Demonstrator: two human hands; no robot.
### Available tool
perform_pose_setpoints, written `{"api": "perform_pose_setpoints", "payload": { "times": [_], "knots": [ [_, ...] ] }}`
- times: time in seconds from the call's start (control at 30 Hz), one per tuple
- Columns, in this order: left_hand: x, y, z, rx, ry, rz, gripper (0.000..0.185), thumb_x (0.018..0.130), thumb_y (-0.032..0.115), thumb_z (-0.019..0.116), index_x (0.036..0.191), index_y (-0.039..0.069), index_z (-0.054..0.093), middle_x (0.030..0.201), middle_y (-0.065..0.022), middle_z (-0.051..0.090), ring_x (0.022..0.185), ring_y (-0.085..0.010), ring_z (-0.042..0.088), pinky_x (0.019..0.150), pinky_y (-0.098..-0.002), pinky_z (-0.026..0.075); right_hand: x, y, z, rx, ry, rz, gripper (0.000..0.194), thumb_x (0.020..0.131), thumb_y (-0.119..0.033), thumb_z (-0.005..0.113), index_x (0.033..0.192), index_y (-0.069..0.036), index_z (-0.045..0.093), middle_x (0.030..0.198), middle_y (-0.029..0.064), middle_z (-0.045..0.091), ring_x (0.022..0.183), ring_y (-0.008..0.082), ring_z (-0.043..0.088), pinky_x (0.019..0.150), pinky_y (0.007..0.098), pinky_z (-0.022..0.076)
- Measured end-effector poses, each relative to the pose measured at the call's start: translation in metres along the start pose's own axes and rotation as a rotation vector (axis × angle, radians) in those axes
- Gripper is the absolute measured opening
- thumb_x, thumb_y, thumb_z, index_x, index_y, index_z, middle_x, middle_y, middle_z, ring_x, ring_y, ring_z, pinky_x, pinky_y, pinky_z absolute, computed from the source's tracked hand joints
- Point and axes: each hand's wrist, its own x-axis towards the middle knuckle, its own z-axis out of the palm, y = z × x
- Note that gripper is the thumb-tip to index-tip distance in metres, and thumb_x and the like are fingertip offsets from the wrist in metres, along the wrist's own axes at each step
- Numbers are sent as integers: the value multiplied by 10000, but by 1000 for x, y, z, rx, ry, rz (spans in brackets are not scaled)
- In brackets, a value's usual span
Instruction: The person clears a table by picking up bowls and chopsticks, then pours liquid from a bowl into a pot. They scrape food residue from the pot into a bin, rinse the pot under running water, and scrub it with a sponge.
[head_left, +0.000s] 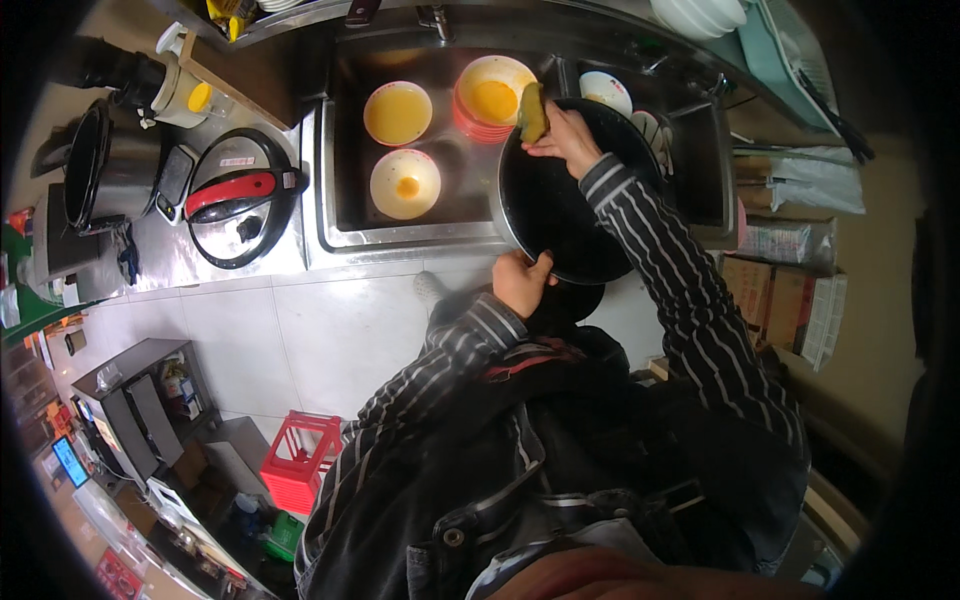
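Observation:
My left hand (519, 283) grips the near rim of a large round pot (574, 214) with a dark inside, thumb over the edge. The pot is tilted over the front edge of the sink and hides part of the divider between the basins. In my right hand (568, 139), above the pot's far rim, is a yellow-green sponge (533, 114). Just beyond the sponge stands a stack of red-sided bowls (484, 129), the top one holding orange-yellow liquid. Two more bowls sit in the left basin: one with yellowish liquid (398, 112), one with a small orange puddle (406, 184).
A white bowl (606, 91) is in the right basin of the steel sink (420, 238), below a faucet (441, 26). Left on the counter lie a pressure-cooker lid (244, 196) with a red handle and a digital scale (177, 182). A red plastic stool (300, 461) stands behind on the floor.

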Motion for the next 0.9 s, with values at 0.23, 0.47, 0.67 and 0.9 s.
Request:
{"api": "perform_pose_setpoints", "payload": {
  "times": [0.23,0.47,0.67,0.9],
  "knots": [
    [4,-8,2,101,69,64,316,879,223,640,686,-23,689,593,-104,664,508,-186,606,542,-339,472,-16,28,40,-569,-116,-99,533,819,-462,647,931,57,693,764,183,693,673,263,700,580,338,563],
    [-1,-7,-9,82,-140,135,285,874,229,684,725,-14,688,632,-102,665,547,-168,620,530,-319,456,-40,30,43,-932,-77,-405,431,790,-358,659,856,68,678,808,244,676,762,349,682,730,397,539],
    [55,32,-112,130,-133,218,163,883,152,616,876,-10,632,831,-139,677,711,-176,652,620,-307,513,-62,39,33,-979,-166,-464,327,812,-311,632,832,11,687,815,210,682,780,352,674,729,425,532],
    [179,52,-69,494,-247,169,306,854,266,682,932,-22,616,820,-193,666,807,-306,666,729,-401,504,-74,54,20,-778,-284,-360,392,882,-346,606,979,31,647,952,225,671,897,347,653,795,390,510]
  ]
}}
